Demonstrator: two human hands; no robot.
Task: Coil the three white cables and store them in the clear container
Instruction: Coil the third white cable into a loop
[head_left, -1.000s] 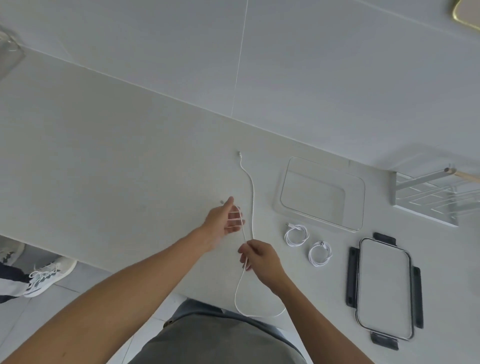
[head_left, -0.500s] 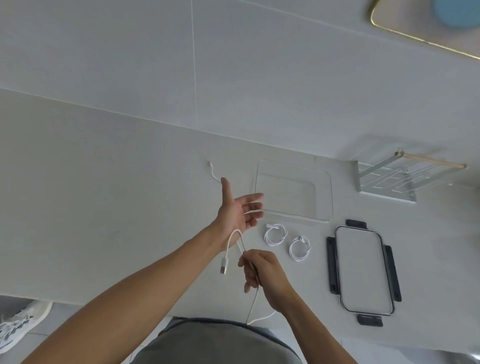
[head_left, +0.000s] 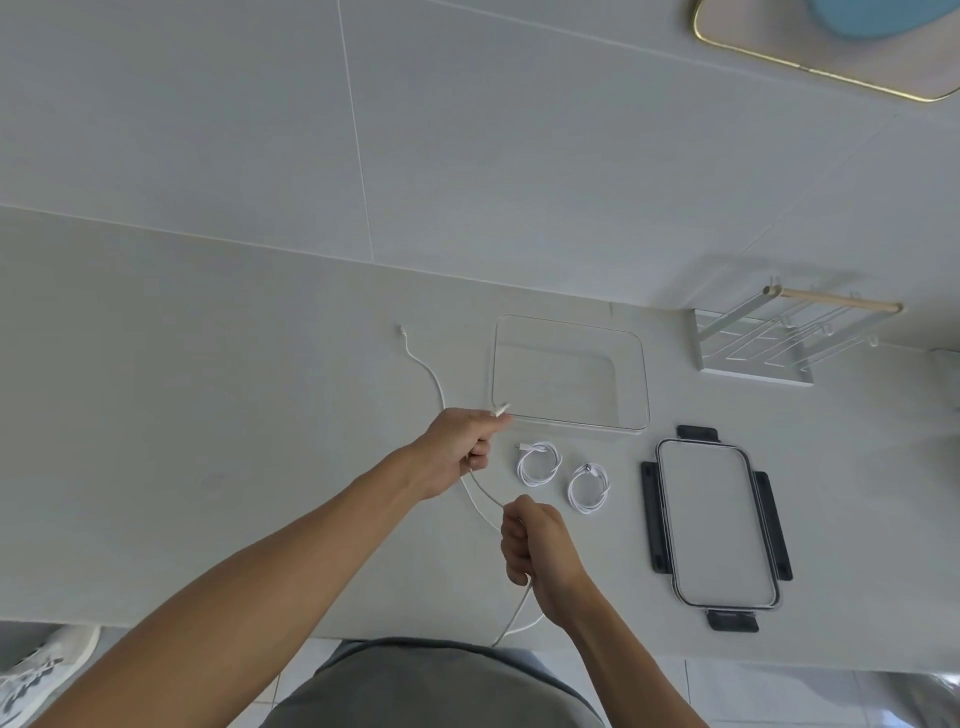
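Three cables, head view: two lie coiled, one is loose.
Left hand (head_left: 457, 451): fist closed on the loose cable (head_left: 435, 382), a plug tip poking past the knuckles toward the container.
Right hand (head_left: 537, 545): fingers closed on the same cable nearer the desk (head_left: 208, 415) edge; cable slack loops off below.
Far plug: flat on the desk, left of the clear container (head_left: 636, 374).
First coil (head_left: 540, 463), second coil (head_left: 588, 487): side by side before the container, apart from it.
Lid (head_left: 717, 525): right of the coils, flat.

Open counter (head_left: 208, 415) left; two coiled cables (head_left: 563, 475) lie before the container (head_left: 641, 379).
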